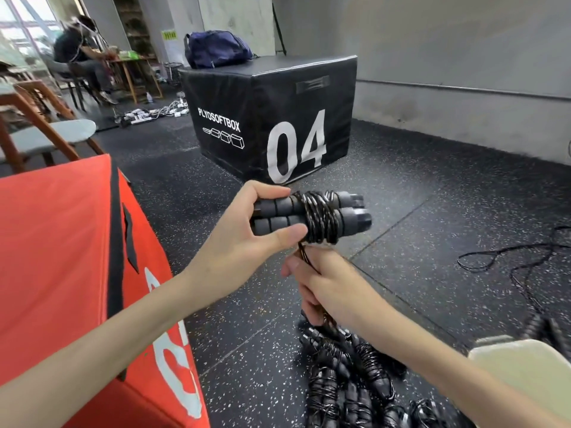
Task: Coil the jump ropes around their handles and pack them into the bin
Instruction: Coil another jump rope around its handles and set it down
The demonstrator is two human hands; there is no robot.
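Your left hand [244, 230] grips a pair of grey foam jump rope handles [312, 213], thumb underneath and fingers curled over the top, holding them side by side with their long axis running left to right, the dark capped ends pointing away from your palm to the right. The black rope [318, 217] is wound in tight turns around the middle of both handles, just beyond your fingertips. Directly below that coil, your right hand [324, 288] is closed around the loose tail of the rope, which runs up from your fist to the coil. Beneath your right hand, a heap of coiled jump ropes [349, 378] lies on the speckled rubber floor [417, 242]. An uncoiled rope [506, 261] trails on the floor well off to the right.
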